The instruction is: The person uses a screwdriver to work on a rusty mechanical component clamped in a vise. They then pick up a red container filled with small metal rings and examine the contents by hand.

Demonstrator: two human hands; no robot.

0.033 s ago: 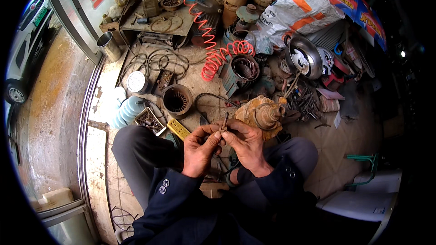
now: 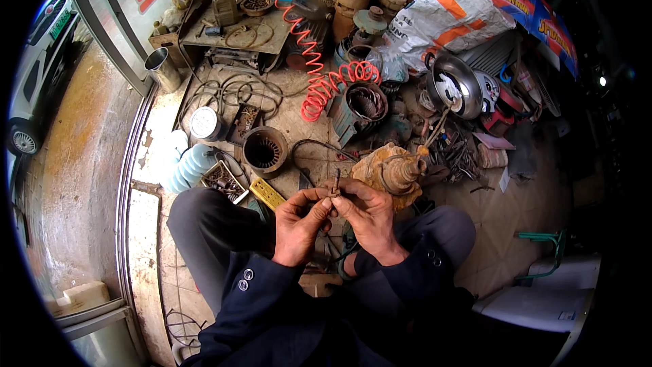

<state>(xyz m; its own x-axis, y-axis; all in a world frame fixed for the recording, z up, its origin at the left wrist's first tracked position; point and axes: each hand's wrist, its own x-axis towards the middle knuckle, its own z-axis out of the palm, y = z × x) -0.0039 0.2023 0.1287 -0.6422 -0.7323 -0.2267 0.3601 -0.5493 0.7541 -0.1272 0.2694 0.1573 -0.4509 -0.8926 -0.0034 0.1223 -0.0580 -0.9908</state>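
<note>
Between my knees, both hands meet fingertip to fingertip around a small rusty bolt point(image 2: 336, 178). Its thin shank points up and away from me, while the fingers cover its lower end. My left hand point(image 2: 299, 224) pinches it from the left with thumb and forefinger. From the other side, my right hand point(image 2: 370, 223) closes on it with thumb and fingers. Just beyond the right hand lies a rusty pump body point(image 2: 401, 173) with a stepped neck. A yellow power strip point(image 2: 266, 194) is on the floor beside the left hand.
A round stator point(image 2: 265, 152) and a tray of screws point(image 2: 223, 181) stand ahead left. Farther off are a motor housing point(image 2: 365, 103), a coiled red air hose point(image 2: 319, 92) and a steel basin point(image 2: 464, 98). A glass door frame point(image 2: 112, 34) borders the left.
The bolt's shank has tipped slightly to the left, standing more upright. Both hands keep their pinch in nearly the same place.
</note>
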